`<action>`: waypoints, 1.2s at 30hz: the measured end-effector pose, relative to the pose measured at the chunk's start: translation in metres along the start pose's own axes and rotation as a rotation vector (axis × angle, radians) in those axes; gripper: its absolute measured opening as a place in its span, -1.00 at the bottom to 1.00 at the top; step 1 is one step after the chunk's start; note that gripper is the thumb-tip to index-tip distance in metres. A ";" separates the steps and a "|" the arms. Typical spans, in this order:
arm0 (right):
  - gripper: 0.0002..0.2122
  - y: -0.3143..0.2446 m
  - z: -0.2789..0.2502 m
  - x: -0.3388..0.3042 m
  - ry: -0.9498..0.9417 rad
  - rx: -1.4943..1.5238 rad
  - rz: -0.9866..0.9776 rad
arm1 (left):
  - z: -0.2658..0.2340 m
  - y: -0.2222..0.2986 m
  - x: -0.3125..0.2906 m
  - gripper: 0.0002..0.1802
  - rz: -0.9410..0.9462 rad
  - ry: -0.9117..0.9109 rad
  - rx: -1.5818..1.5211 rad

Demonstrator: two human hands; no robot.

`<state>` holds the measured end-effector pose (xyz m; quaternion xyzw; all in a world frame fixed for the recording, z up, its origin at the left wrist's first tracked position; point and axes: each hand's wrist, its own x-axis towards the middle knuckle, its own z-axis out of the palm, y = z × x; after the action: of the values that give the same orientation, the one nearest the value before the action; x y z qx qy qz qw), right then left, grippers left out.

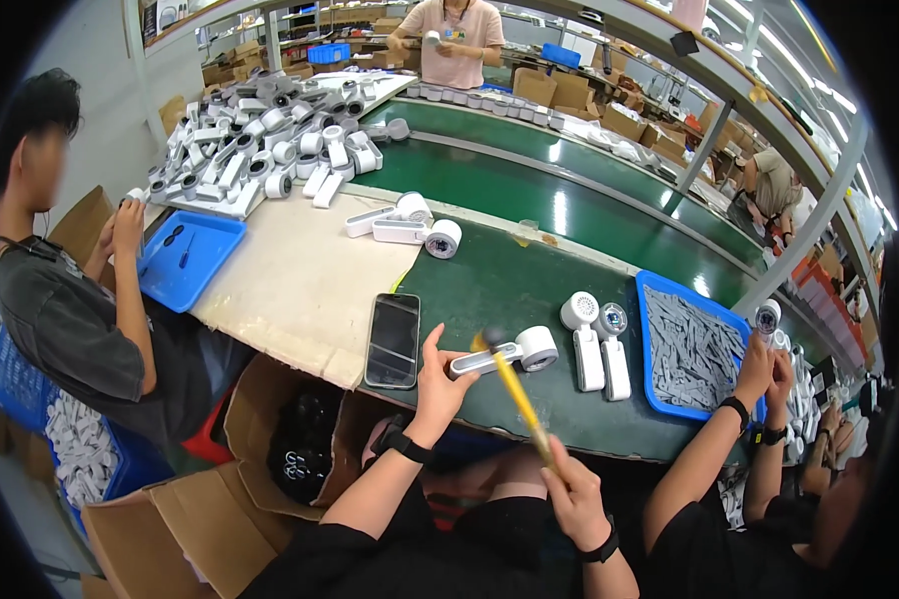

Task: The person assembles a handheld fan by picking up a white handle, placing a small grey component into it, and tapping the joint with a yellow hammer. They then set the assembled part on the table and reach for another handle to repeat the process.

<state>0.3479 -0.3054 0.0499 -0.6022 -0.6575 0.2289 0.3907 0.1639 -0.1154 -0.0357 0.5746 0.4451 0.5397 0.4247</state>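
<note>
My left hand grips the handle of a white handheld fan over the table edge, its round head pointing right. In my right hand is a hammer with a yellow handle and a dark head, held upright and tilted so that the head overlaps the fan's handle in the picture. Whether the hammer touches the fan I cannot tell. Left of my left hand lies a dark-screened smartphone. Two more white fans lie side by side to the right of the held one.
A blue tray of grey strips sits on the green tabletop, beside a co-worker's hands at right. Several fans lie ahead, with a large fan pile at far left. Another person sits left by a blue tray. Cardboard boxes stand below.
</note>
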 end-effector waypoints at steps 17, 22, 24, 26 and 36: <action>-0.53 -0.006 -0.001 0.001 -0.022 0.020 -0.049 | -0.002 0.005 -0.003 0.06 -0.008 0.035 0.162; -0.55 -0.013 0.003 0.003 -0.072 -0.028 -0.050 | -0.002 0.006 -0.002 0.03 0.040 0.051 0.141; -0.55 -0.012 0.003 0.001 -0.013 0.020 -0.045 | -0.001 0.008 -0.004 0.01 0.111 0.062 0.134; -0.55 -0.001 0.003 0.006 -0.110 -0.110 -0.053 | -0.003 0.011 -0.001 -0.02 -0.047 0.032 0.162; -0.54 0.010 -0.004 -0.008 0.086 0.002 -0.079 | 0.000 -0.001 -0.004 -0.10 0.069 0.013 0.081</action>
<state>0.3571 -0.3119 0.0425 -0.5846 -0.6631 0.1879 0.4281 0.1640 -0.1190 -0.0372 0.6029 0.4492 0.5394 0.3793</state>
